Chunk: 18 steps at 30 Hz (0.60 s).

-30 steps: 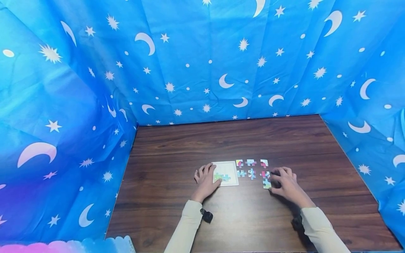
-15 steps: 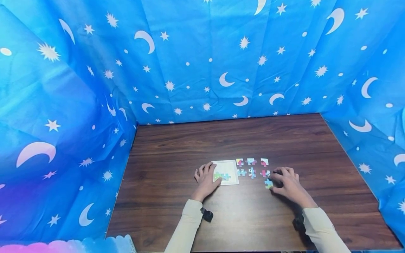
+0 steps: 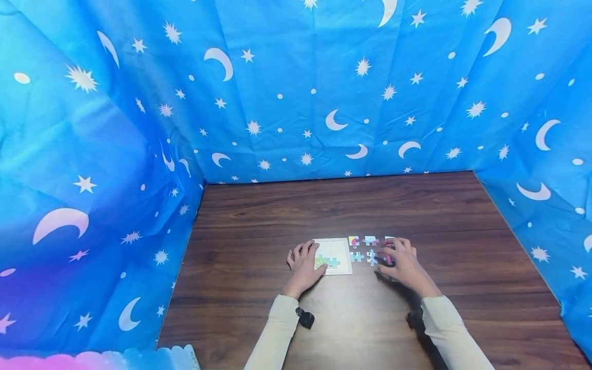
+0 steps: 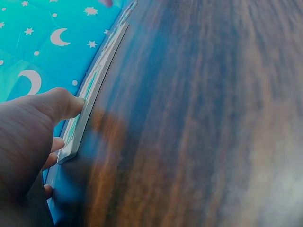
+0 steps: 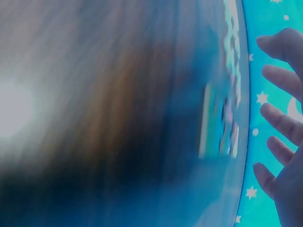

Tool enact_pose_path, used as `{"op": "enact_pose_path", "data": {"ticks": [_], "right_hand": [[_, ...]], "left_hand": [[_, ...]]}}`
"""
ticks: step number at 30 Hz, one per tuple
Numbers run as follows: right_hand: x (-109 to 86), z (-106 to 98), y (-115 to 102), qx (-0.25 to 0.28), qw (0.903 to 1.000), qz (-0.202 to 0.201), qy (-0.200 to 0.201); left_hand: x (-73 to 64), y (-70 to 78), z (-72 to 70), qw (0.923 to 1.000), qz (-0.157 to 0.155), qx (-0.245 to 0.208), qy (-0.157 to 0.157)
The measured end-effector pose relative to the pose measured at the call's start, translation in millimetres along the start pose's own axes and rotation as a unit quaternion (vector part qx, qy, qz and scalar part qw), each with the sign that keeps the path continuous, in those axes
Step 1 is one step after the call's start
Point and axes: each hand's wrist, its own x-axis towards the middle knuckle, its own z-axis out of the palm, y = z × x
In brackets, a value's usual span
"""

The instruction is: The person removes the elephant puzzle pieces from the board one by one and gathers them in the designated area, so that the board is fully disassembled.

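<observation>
A white puzzle tray (image 3: pixel 350 256) lies flat on the table, with joined green and blue puzzle pieces (image 3: pixel 332 261) along its lower part. My left hand (image 3: pixel 302 270) rests at its left side; in the left wrist view the thumb (image 4: pixel 61 103) lies on the front rim and other fingertips sit by the side. Right of the tray, my right hand (image 3: pixel 407 267) hovers over loose jigsaw pieces, fingers spread and holding nothing. Beneath it, the right wrist view shows a blurred green-blue piece (image 5: pixel 213 123). The hand covers several of the rightmost pieces in the head view.
Between tray and right hand lie loose pieces, among them a yellow-red piece (image 3: pixel 353 241) and a pale blue piece (image 3: pixel 370 240). The brown wooden table (image 3: pixel 277 210) is bounded by a blue star-and-moon curtain (image 3: pixel 277 113). A scalloped pink-blue edge (image 3: pixel 115 359) shows at lower left.
My right hand has moved left from beside the lower right piece to above the loose pieces, now covering the rightmost ones. The left hand stays on the tray. The head view has shifted slightly.
</observation>
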Motion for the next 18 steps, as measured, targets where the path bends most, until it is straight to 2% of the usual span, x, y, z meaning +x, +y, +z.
{"op": "enact_pose_path", "data": {"ticks": [12, 18], "right_hand": [[40.1, 34, -36, 0.006, 0.9995, -0.026, -0.017], [48.1, 49, -51, -0.01, 0.9984, -0.034, -0.044]], "left_hand": [[0.2, -2.6, 4.6, 0.9993, 0.016, -0.008, 0.033], [-0.7, -3.0, 4.0, 0.9995, 0.018, 0.002, 0.027]]}}
